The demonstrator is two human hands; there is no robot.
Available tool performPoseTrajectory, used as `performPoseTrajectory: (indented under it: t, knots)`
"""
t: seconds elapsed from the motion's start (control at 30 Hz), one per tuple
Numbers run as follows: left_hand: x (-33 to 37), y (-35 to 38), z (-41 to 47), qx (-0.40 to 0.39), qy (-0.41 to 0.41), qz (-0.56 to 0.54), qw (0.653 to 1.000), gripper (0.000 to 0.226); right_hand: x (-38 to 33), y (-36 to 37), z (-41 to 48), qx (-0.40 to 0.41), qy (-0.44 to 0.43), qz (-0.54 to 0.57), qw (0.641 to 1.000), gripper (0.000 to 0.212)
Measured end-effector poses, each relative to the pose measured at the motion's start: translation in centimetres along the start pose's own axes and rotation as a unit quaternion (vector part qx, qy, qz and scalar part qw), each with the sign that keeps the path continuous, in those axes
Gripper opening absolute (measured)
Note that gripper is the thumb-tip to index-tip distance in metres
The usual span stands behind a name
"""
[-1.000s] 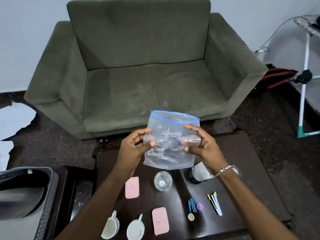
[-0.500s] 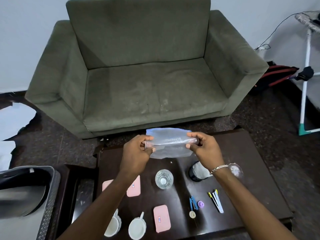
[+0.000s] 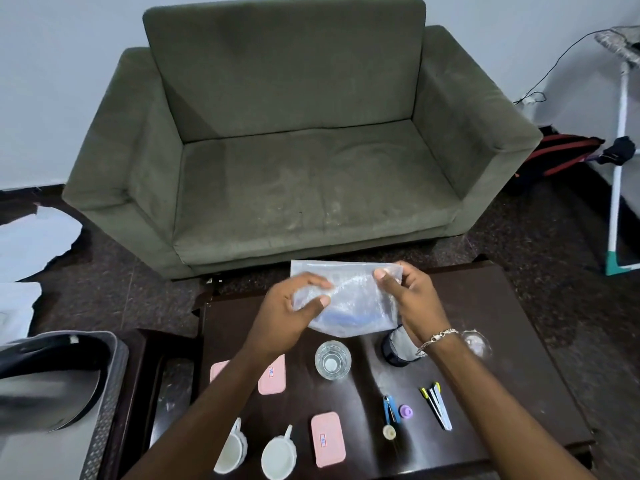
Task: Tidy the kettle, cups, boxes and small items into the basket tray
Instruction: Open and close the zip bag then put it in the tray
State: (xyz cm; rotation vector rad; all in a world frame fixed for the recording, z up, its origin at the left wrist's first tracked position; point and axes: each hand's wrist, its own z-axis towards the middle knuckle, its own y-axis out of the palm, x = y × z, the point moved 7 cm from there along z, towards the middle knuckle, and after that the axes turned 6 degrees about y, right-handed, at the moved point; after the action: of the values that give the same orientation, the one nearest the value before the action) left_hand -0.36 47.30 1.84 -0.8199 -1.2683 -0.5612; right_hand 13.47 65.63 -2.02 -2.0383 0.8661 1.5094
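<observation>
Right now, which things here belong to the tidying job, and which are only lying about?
Job: plastic bag, held by left hand and right hand; two white cups; pink boxes; glass; blue clip; purple cap; basket tray.
Lying about: green sofa; red-and-black bag on the floor; white stand.

An olive-green fabric two-seat sofa (image 3: pixel 304 174) stands against a pale grey wall (image 3: pixel 69 81) on a dark speckled stone floor (image 3: pixel 540 271). Just in front of it is a dark brown wooden desk (image 3: pixel 485 306). To the right, a black and red bag (image 3: pixel 561 154) lies between the sofa's arm and a white pole stand with a teal foot (image 3: pixel 620 188). A thin black cable (image 3: pixel 561 60) crosses the wall. Torn white sheets (image 3: pixel 34 237) lie on the floor at left.
</observation>
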Motion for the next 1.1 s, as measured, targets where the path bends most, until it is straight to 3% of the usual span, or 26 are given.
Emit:
performPoseTrajectory:
  t: [0.07, 0.17, 0.27, 0.37, 0.43, 0.83, 1.1]
  knots:
    - [-0.7, 0.3, -0.1, -0.034, -0.031, 0.005, 0.999, 0.022, -0.8, 0.1, -0.1, -0.005, -0.04, -0.037, 0.999, 0.038]
    - [-1.1, -0.3, -0.2, -0.037, -0.048, -0.01, 0.998, 0.036, -1.5, 0.9, -0.2, -0.107, -0.092, -0.044, 0.989, 0.073]
    - [-1.4, -0.6, -0.3, -0.049, -0.042, -0.026, 0.998, 0.047, -0.7, 1.6, -0.7, -0.191, -0.035, 0.028, 0.981, 0.056]
    - [-1.7, -0.6, -0.4, -0.055, -0.042, -0.02, 0.997, 0.058, 0.1, 1.6, -1.0, -0.179, 0.0, 0.035, 0.983, 0.032]
    - [-1.8, -0.5, -0.5, -0.059, -0.039, -0.019, 0.997, 0.063, 0.5, 1.8, -1.1, -0.18, 0.023, 0.024, 0.983, 0.027]
    - [-3.6, -0.6, -1.5, -0.073, -0.074, -0.076, 0.992, 0.088, 0.8, 3.3, -1.4, -0.226, 0.039, -0.016, 0.973, 0.073]
    - [-4.4, -3.7, -3.5, -0.012, -0.084, -0.087, 0.993, 0.088, 1.0, 6.2, -1.9, -0.244, 0.032, -0.007, 0.969, 0.084]
